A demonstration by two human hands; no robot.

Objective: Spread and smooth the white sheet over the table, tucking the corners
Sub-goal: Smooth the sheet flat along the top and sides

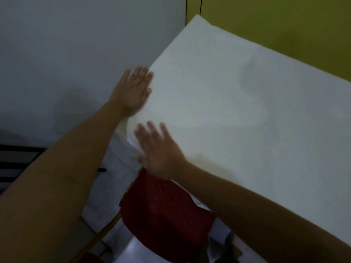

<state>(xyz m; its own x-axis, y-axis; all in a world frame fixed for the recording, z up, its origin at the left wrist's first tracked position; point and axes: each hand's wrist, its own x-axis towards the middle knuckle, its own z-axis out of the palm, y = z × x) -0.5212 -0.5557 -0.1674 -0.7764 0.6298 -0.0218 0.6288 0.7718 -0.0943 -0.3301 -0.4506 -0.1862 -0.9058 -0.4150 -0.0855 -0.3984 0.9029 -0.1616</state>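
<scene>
The left hand [133,92] is lying flat, fingers straight and together, pressing on the left edge of the white sheet [237,103]. Just nearer, the right hand [158,149] is resting open with fingers spread, blurred, at the sheet's near-left corner, gripping nothing. Below it a red dotted chair [163,207] is standing. The sheet is lying spread over the table, reaching right and far toward the yellow-green wall [284,29].

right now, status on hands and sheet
Left hand open, flat at sheet edge. Right hand open at near corner. White sheet spread, faintly creased. Red chair below corner.
</scene>
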